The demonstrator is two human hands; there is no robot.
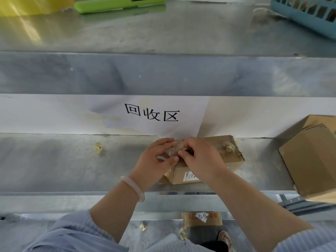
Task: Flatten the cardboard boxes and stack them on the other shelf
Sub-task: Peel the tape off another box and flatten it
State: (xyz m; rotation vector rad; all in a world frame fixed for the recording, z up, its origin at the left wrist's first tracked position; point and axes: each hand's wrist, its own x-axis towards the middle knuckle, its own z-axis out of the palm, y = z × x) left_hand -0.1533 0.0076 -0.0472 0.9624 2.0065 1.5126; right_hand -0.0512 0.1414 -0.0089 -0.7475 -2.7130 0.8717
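Metal shelving unit, galvanised sheet, several tiers. Middle shelf (72, 160) carries the work; a white paper sign (152, 113) with three printed characters is taped along its back wall. Upper tier holds a green case (120, 4), something yellow at far left, and a blue basket (307, 15) at right. Scraps of peeled tape (98, 147) lie on the middle shelf.

Small cardboard box (209, 160) sits on the middle shelf near centre, close to the front edge, not yet collapsed; its top seam shows, with a crumpled tape tag (229, 146) standing up at the right end. Both hands are over its left end. Left hand (156, 164), bangle on the wrist, has its fingers curled and pinching a wad of clear tape (177, 149). Right hand (201, 159) meets it, fingertips (181, 153) closed on the same wad. Whether the wad is free of the box I cannot tell; hands cover that corner.

Larger cardboard box (312, 157) stands tilted at the right of the same shelf, still full volume, overhanging the front edge.

Below, through the gap, a labelled piece of cardboard (201, 218) lies low down; flattened or not, I cannot tell.

Judgement: early stage. Tape stripping in hand on the small box; flattening not begun on either visible box; stacking left entirely.
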